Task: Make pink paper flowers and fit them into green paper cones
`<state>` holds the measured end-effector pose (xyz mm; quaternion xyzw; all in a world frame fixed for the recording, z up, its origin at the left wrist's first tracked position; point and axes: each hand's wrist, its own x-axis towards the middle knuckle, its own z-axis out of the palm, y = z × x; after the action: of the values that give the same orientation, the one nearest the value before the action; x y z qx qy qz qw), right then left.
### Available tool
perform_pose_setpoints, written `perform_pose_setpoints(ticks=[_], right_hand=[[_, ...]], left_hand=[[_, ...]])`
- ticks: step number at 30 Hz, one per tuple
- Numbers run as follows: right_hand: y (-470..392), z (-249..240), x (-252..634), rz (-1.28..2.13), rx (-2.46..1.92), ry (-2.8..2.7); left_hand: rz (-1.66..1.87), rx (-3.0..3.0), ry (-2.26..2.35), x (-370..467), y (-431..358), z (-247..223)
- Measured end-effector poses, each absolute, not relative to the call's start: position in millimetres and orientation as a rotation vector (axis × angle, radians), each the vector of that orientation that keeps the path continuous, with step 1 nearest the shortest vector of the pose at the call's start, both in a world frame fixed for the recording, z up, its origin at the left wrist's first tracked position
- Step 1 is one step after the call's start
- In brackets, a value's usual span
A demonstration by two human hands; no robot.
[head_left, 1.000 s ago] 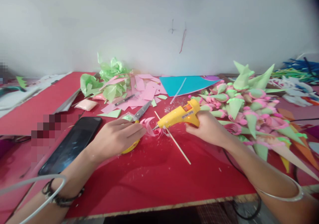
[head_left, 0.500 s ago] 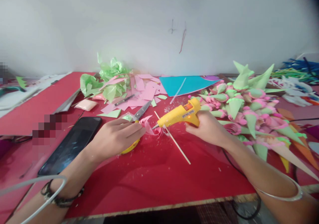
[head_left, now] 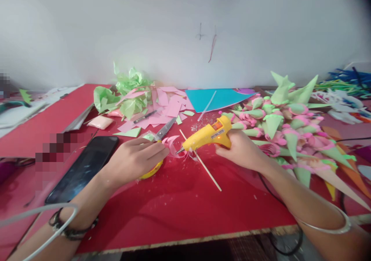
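The right hand (head_left: 243,149) was wrapped around the handle of the yellow glue gun (head_left: 207,136), the landmark for all that follows. The gun's long axis ran from this grip leftward and slightly down, so that its nozzle (head_left: 180,150) pointed at the left hand (head_left: 139,158). That hand lay left of the gun, its fingers bunched together and the tips at the pink paper curl (head_left: 173,147); it seemed to pinch the curl's near edge, though the thumb was hidden.

The curl sat in the gap between the left fingertips and the gun, right at the nozzle's end. The left hand was the nearer one to it, the right being a barrel's length behind. Whether nozzle and paper touched could not be told.

Just below the gun's front end, a thin stick (head_left: 208,172) lay aslant on the red table (head_left: 197,214), its axis crossing the barrel's line. Scissors (head_left: 166,129) lay left of the gun, partly under the left hand, blades slanting away. Farther out, a teal sheet (head_left: 226,98) lay beyond the gun, green-and-pink paper cones (head_left: 274,125) were heaped to its right, and a dark phone (head_left: 84,168) rested well to its left.
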<state>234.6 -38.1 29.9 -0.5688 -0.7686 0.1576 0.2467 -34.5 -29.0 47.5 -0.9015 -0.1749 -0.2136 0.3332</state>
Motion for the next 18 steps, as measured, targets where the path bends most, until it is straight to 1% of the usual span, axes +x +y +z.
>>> perform_pose_setpoints(ticks=[10,18], right_hand=[[-38,29,238,0.454,-1.529,-2.115],[-30,30,249,0.348,-1.609,-2.036]], left_hand=[[-0.553,-2.357,-0.457,-38,-27,46],[-0.543,-2.403,-0.469,-41,-23,41]])
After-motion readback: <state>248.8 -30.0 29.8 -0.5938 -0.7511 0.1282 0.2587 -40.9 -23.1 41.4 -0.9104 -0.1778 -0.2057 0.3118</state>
